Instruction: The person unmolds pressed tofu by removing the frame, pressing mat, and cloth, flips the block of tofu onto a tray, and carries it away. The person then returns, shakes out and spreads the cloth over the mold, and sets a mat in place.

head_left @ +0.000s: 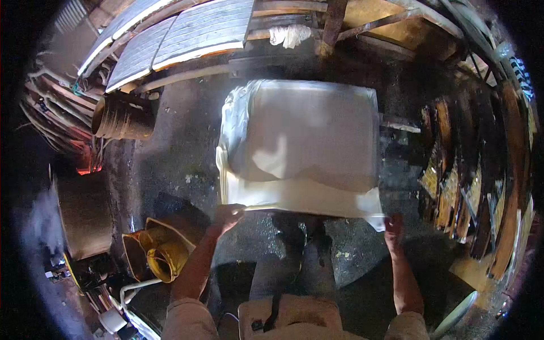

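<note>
The pale cloth [314, 136] lies spread over a broad square form in front of the person, bunched in folds along its left side and drawn out toward the person at its near edge; the left hand [229, 216] is at the cloth's near left corner, its fingers curled and gripping the edge; the right hand [394, 229] is at the near right corner, fingers closed on a gathered tip of the fabric, though single fingertips are too blurred to tell apart; a bright patch of light falls across the cloth left of its middle.

Left of the cloth, well apart, a rusty ribbed drum [126, 119] lies tilted beside stacked firewood branches [56, 107], with a red fire glow [89, 169] below them; nearer the person, to the cloth's lower left, sits a yellow round-mouthed container [169, 263]; beyond the cloth are grey ribbed panels [204, 34] and, to their right, a crumpled white rag [290, 36] on a wooden rail [258, 34]; right of the cloth, well apart, timber boards [445, 130] stand in a row.
</note>
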`<state>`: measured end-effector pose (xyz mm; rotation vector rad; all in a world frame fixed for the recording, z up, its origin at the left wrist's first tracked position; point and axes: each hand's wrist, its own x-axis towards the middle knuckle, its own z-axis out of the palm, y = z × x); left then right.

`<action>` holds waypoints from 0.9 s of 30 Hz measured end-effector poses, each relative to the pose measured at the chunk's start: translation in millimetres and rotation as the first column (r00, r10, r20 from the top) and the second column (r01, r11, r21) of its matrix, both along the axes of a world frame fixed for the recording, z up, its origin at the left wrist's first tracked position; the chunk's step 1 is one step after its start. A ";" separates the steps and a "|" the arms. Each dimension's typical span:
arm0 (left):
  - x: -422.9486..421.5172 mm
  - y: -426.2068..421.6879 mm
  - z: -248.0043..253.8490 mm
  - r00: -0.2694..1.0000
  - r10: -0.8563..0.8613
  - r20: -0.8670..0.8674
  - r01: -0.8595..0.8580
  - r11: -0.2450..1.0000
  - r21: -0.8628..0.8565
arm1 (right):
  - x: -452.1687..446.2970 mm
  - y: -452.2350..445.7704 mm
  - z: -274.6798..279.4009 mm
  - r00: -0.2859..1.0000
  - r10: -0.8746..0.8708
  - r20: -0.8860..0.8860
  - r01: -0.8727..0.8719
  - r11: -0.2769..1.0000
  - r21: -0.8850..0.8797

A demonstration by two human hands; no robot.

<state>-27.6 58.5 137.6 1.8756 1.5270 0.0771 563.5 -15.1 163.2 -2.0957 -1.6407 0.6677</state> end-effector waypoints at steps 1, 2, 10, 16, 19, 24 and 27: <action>-9.8 -20.0 11.9 0.998 0.047 0.035 -0.046 0.999 -0.018 | 2.7 -24.8 13.4 0.994 -0.097 0.044 0.095 0.995 0.042; -16.2 -37.2 33.5 0.987 0.159 -0.027 -0.161 0.978 -0.129 | 7.5 -46.1 25.1 0.977 -0.195 0.085 0.187 0.978 0.093; -51.7 -223.6 93.0 0.971 0.240 -0.002 -0.237 0.958 -0.161 | 65.8 -274.2 -13.9 0.942 -0.328 0.073 0.328 0.945 0.017; -26.8 -170.5 31.6 0.974 0.222 0.039 -0.222 0.975 -0.002 | 55.9 -209.7 -85.0 0.973 -0.231 0.032 0.224 0.891 -0.395; -20.4 -76.9 -24.4 0.762 0.599 0.247 -0.526 0.795 -0.304 | 44.0 -75.0 -68.0 0.964 -0.219 0.153 0.259 0.904 -0.340; 29.4 113.4 -48.0 0.826 0.559 0.072 -0.560 0.828 -0.001 | 97.9 83.8 -179.3 0.929 -0.225 -0.294 0.170 0.965 -0.201; 20.5 182.8 -116.9 0.906 0.409 -0.113 -0.359 0.881 0.309 | 78.8 181.0 -200.8 0.864 -0.382 -0.327 0.312 0.917 -0.248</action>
